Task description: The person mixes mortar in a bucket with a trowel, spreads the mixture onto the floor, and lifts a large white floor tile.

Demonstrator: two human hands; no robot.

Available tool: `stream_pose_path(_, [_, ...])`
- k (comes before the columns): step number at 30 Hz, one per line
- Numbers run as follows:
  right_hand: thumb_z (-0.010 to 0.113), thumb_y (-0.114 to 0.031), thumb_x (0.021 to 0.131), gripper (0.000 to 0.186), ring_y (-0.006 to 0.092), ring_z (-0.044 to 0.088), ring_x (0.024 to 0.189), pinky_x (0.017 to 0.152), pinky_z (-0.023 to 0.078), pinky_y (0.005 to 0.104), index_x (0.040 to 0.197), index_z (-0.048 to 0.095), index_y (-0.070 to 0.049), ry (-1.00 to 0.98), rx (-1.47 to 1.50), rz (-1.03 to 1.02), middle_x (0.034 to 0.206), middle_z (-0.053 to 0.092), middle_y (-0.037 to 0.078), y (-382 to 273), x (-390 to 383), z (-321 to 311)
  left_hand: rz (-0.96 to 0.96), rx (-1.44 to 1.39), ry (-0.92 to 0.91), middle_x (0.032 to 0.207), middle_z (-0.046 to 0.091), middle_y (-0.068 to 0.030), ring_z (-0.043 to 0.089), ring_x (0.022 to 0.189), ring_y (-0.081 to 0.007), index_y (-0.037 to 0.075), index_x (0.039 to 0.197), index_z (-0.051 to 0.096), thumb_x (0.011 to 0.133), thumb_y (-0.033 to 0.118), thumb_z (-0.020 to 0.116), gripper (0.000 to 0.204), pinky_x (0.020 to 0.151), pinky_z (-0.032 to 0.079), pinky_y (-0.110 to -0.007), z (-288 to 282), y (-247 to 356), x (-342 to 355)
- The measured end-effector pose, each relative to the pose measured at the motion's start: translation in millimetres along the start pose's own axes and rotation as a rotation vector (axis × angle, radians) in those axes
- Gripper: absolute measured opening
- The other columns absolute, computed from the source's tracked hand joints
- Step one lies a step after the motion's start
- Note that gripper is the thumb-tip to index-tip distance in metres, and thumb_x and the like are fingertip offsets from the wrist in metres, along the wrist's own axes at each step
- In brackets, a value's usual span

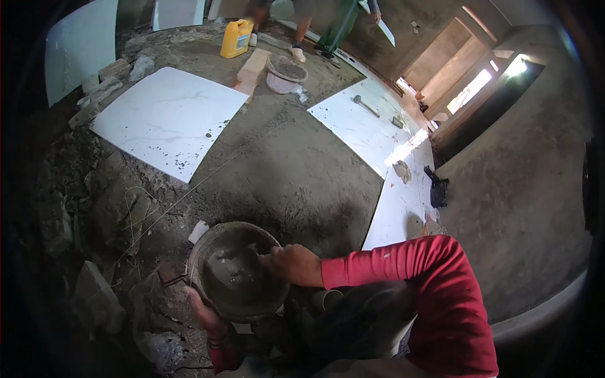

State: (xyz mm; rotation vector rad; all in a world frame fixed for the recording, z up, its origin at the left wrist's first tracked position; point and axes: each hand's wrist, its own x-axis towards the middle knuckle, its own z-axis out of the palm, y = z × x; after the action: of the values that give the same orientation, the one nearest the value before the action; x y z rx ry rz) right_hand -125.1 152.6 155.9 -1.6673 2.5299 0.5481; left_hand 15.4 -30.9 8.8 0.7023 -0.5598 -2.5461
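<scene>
A round bucket (194,261) stands low in front of me, with wet grey cement slurry (234,274) in it. Against its lower left outer wall, my left hand (207,313) holds the bucket, thumb side up along the rim. My right hand (295,264) is closed in a fist at the bucket's right rim, its fingers reaching in over the slurry. What it grips is mostly hidden; only a small pale patch shows at the fingertips. A white scrap (198,232) sits by the bucket's upper left rim.
White marbled tiles lie left (167,120) and right (353,116) of grey mortar bedding (283,170). A mallet (365,106) rests on the right tiles. Farther off are a yellow jug (236,39), a mortar tub (285,75) and two people's legs. Rubble and plastic (165,349) lie left.
</scene>
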Motion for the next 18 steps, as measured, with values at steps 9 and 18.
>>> stream_pose_path(9, [0.063, -0.011, 0.076, 0.019, 0.0323, 0.07, 0.076, 0.059, 0.056, 0.0416, 0.091, 0.068, -0.001, -0.306, 0.293, -0.087, 0.081, 0.068, 0.018, 18.7, -0.5, -34.2, 0.017, 0.012, -0.052, 0.141, 0.044, -0.0178, 0.043, 0.129, -0.0261, -0.006, 0.138, 0.042, 0.102, 0.049, 0.033, 0.067, 0.11, 0.034, -0.039, 23.9, -2.2, -10.3])
stream_pose_path(18, [0.058, -0.033, 0.091, 0.037, 0.0276, 0.065, 0.052, 0.051, 0.053, 0.0397, 0.117, 0.066, -0.009, -0.486, 1.103, 0.143, 0.069, 0.066, 0.018, 13.0, -1.3, -11.5, -0.019, -0.067, -0.028, 0.138, 0.047, -0.0163, 0.047, 0.125, -0.0265, -0.004, 0.136, 0.045, 0.101, 0.054, 0.031, 0.068, 0.107, 0.038, -0.039, 12.5, -11.5, -6.0])
